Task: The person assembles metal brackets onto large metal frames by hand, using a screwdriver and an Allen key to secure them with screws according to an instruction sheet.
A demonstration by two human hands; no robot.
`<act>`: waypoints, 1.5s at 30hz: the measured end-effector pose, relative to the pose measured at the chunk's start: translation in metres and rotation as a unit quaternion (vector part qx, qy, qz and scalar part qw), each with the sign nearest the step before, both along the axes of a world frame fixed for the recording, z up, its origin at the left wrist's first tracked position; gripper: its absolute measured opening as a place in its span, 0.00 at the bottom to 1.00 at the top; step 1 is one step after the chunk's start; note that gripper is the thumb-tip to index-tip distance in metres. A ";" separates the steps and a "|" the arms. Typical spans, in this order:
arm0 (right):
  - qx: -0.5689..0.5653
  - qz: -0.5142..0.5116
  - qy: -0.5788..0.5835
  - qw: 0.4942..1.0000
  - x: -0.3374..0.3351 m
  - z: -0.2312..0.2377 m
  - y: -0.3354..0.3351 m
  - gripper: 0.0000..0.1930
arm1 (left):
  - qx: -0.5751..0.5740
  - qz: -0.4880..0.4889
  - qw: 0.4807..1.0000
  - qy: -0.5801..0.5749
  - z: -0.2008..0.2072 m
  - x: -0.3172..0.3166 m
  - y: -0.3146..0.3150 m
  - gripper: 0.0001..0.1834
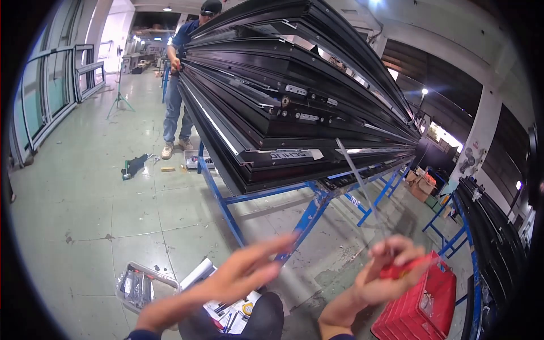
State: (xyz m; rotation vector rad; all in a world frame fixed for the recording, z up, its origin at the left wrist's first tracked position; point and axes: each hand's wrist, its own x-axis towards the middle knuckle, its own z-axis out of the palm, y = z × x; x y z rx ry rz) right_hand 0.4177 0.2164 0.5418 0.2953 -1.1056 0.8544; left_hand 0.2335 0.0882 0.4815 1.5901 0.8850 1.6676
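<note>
right hand [391, 275] grips a long-shafted, red-handled metal tool [358, 178], probably positioning it; empty, spread left hand [246, 275] should steady it next.

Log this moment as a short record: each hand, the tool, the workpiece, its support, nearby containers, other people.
Left hand: open, holding nothing
Right hand: closed around the handle of a long red-handled tool
Tool contact: tip overlaps the stack in view; touching or not, cannot tell
Workpiece: stacked black frames
Support: blue stand
Containers: red crate, clear plastic box
Other people: one person standing beyond the stack, left
</note>
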 end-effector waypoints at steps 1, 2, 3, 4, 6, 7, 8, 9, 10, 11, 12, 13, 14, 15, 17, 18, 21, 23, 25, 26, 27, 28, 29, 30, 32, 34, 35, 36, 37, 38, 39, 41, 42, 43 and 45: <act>-0.003 -0.003 -0.011 1.000 -0.009 0.018 0.008 0.23 | 0.024 -0.007 1.000 0.012 0.035 -0.003 0.022 0.32; -0.004 -0.006 -0.025 1.000 -0.021 0.034 0.016 0.22 | 0.044 -0.028 0.998 -0.045 0.064 -0.006 0.045 0.32; -0.004 0.001 -0.045 0.999 -0.032 0.046 0.023 0.22 | 0.067 -0.047 0.991 -0.102 0.091 -0.009 0.068 0.32; -0.003 0.010 -0.065 0.998 -0.042 0.055 0.029 0.22 | 0.063 -0.072 0.977 -0.190 0.112 -0.015 0.090 0.31; 0.038 0.006 -0.107 0.994 -0.045 0.071 0.041 0.22 | 0.066 -0.079 0.963 -0.249 0.141 -0.017 0.114 0.27; 0.038 0.019 -0.119 0.992 -0.046 0.074 0.045 0.21 | 0.088 -0.083 0.944 -0.306 0.147 -0.019 0.122 0.24; 0.041 0.019 -0.121 0.992 -0.048 0.077 0.044 0.21 | 0.109 -0.087 0.922 -0.361 0.149 -0.021 0.127 0.20; 0.039 0.008 -0.131 0.991 -0.049 0.079 0.044 0.21 | 0.113 -0.087 0.921 -0.362 0.149 -0.024 0.129 0.20; 0.036 -0.007 -0.141 0.989 -0.049 0.081 0.044 0.21 | 0.116 -0.081 0.918 -0.371 0.151 -0.023 0.130 0.18; 0.040 -0.006 -0.146 0.988 -0.048 0.084 0.044 0.22 | 0.119 -0.075 0.915 -0.379 0.152 -0.023 0.131 0.16; 0.041 -0.007 -0.148 0.988 -0.047 0.086 0.045 0.22 | 0.120 -0.077 0.914 -0.380 0.153 -0.024 0.131 0.16; 0.043 -0.009 -0.156 0.987 -0.048 0.088 0.046 0.21 | 0.120 -0.072 0.913 -0.383 0.153 -0.025 0.131 0.16; 0.045 -0.010 -0.164 0.985 -0.048 0.090 0.046 0.21 | 0.119 -0.068 0.913 -0.385 0.153 -0.025 0.131 0.16; 0.045 -0.010 -0.166 0.985 -0.049 0.092 0.047 0.21 | 0.119 -0.068 0.912 -0.387 0.154 -0.025 0.132 0.16; 0.034 -0.002 -0.176 0.984 -0.049 0.096 0.049 0.21 | 0.114 -0.051 0.905 -0.408 0.156 -0.021 0.133 0.15; 0.033 -0.004 -0.177 0.984 -0.049 0.099 0.049 0.21 | 0.113 -0.052 0.904 -0.409 0.156 -0.021 0.136 0.15; 0.012 -0.013 -0.187 0.982 -0.046 0.105 0.049 0.21 | 0.108 -0.065 0.904 -0.409 0.157 -0.022 0.142 0.14; -0.028 0.024 -0.190 0.981 -0.048 0.110 0.046 0.21 | 0.105 -0.051 0.904 -0.412 0.156 -0.024 0.140 0.13; -0.146 0.167 -0.212 0.952 -0.056 0.117 0.044 0.20 | 0.116 -0.020 0.903 -0.414 0.150 -0.033 0.143 0.12; -0.203 0.187 -0.227 0.934 -0.052 0.129 0.034 0.19 | 0.129 -0.012 0.901 -0.415 0.151 -0.034 0.142 0.11; -0.217 0.252 -0.245 0.911 -0.041 0.140 0.034 0.18 | 0.127 -0.017 0.890 -0.438 0.154 -0.028 0.145 0.10; -0.226 0.267 -0.272 0.897 -0.030 0.147 0.044 0.18 | 0.129 -0.012 0.878 -0.462 0.154 -0.022 0.153 0.09; -0.217 0.282 -0.256 0.899 -0.024 0.151 0.041 0.19 | 0.126 -0.023 0.874 -0.469 0.155 -0.012 0.159 0.08; -0.218 0.309 -0.266 0.887 -0.014 0.150 0.061 0.20 | 0.139 -0.040 0.862 -0.485 0.152 -0.007 0.174 0.09; -0.186 0.212 -0.206 0.937 -0.008 0.131 0.100 0.18 | 0.140 -0.079 0.831 -0.532 0.152 -0.001 0.184 0.10; 0.059 0.375 -0.370 0.848 0.016 0.130 0.150 0.20 | 0.126 -0.099 0.845 -0.511 0.150 -0.002 0.189 0.13; 0.106 0.188 -0.386 0.897 0.015 0.119 0.159 0.23 | 0.119 -0.090 0.848 -0.509 0.150 -0.006 0.189 0.14; 0.147 -0.015 -0.384 0.911 0.015 0.116 0.162 0.25 | 0.109 -0.090 0.850 -0.507 0.152 -0.007 0.188 0.14; 0.150 -0.013 -0.385 0.911 0.017 0.119 0.171 0.25 | 0.100 -0.088 0.849 -0.511 0.153 -0.008 0.185 0.15; 0.192 -0.052 -0.394 0.897 0.030 0.131 0.173 0.27 | 0.098 -0.104 0.846 -0.513 0.156 -0.004 0.182 0.15; 0.231 -0.095 -0.404 0.880 0.046 0.139 0.172 0.29 | 0.106 -0.136 0.838 -0.518 0.159 0.001 0.180 0.15; 0.325 -0.203 -0.403 0.831 0.027 0.128 0.155 0.20 | 0.112 -0.122 0.823 -0.543 0.153 -0.011 0.170 0.14; 0.412 -0.332 -0.393 0.752 0.034 0.133 0.128 0.12 | 0.114 -0.152 0.813 -0.551 0.154 -0.008 0.173 0.12; 0.509 -0.374 -0.415 0.655 0.022 0.156 0.080 0.07 | 0.098 -0.142 0.826 -0.536 0.158 -0.005 0.167 0.09; 0.630 -0.437 -0.345 0.542 -0.027 0.186 0.019 0.12 | 0.127 -0.135 0.845 -0.501 0.156 -0.018 0.151 0.08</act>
